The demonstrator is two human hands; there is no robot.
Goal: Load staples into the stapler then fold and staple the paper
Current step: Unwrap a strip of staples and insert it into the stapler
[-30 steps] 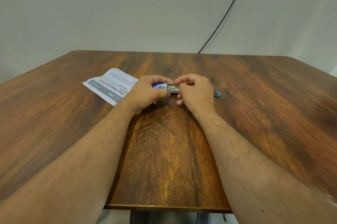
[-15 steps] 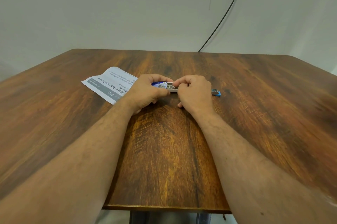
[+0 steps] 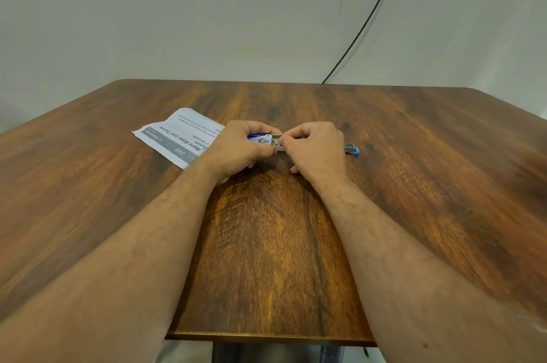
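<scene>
Lying flat toward the tabletop's far left, the paper [image 3: 180, 137] has its near corner hidden under the left hand [image 3: 236, 149]; its print reads "Warm Water and Tissues" and "2669" on a grey band. That hand is curled tight around a small blue staple box [image 3: 260, 138], whose grey tray sticks out toward the right hand [image 3: 316, 149]. The right fingertips [image 3: 285, 140] are pinched at the tray's open end; what they grip is too small to tell. Just right of that hand, a metal stapler [image 3: 351, 149] with a blue tip is half hidden. A black cable [image 3: 364, 19] runs down the pale wall behind the wood-grain table [image 3: 266, 259]
</scene>
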